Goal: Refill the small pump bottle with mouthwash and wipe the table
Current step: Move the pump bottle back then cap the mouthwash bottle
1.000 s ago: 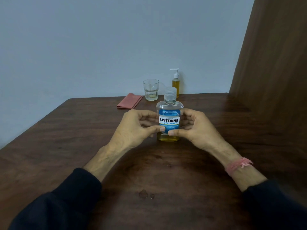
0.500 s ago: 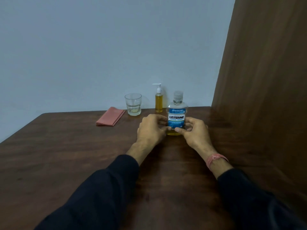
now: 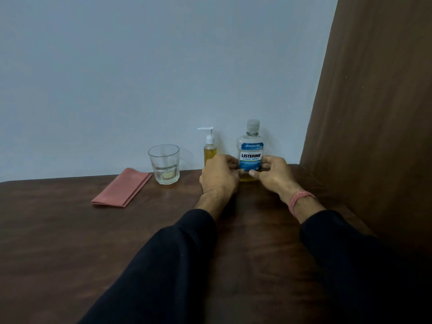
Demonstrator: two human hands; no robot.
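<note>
Now I have slid the mouthwash bottle (image 3: 250, 150) away from the middle of the table (image 3: 70, 253) to its far edge, and it stands upright by the wall, just to the right of the small pump bottle (image 3: 209, 148). A second ago it sat well nearer to me. Its cap is on, so I judge this the putting-away of the big bottle, with the wiping yet to come; the folded pink cloth (image 3: 122, 188) lies untouched toward the far left, beside the glass (image 3: 164, 163). My left hand (image 3: 218, 176) and right hand (image 3: 273, 175) both close on the bottle's lower half, thumbs meeting under the label, fingers curled round the sides. Both arms reach out nearly straight, wrists low over the wood, the left hand covering the pump bottle's foot.
</note>
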